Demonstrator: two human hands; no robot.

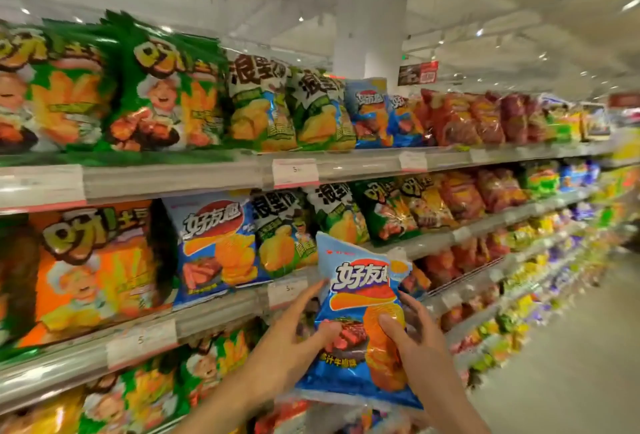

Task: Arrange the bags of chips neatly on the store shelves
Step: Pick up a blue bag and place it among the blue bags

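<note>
Right now, in the head view, a blue bag of chips (360, 315) is held up in the air, just in front of the shelves and a bit to the right of the middle. The left hand (298, 333) touches the bag's left edge with its fingers mostly straight and spread, so it looks like it is steadying the bag more than gripping it. The right hand (412, 333) has its thumb on the front and its fingers curled round the right edge, so this hand is clamped on the bag and carries it. Two hands are probably used because the bag is puffy and slippery, and holding both sides keeps its picture facing out. On the middle shelf (214, 312), to the left and a little farther back, stands another blue bag (214, 246) with the same picture, so the held bag most likely belongs beside or in front of it. Green and white bags (284, 232) stand just to the right of that spot. The top shelf (173, 177) holds big green bags (166, 94) standing up, faces out, which makes them easy for shoppers to see.
</note>
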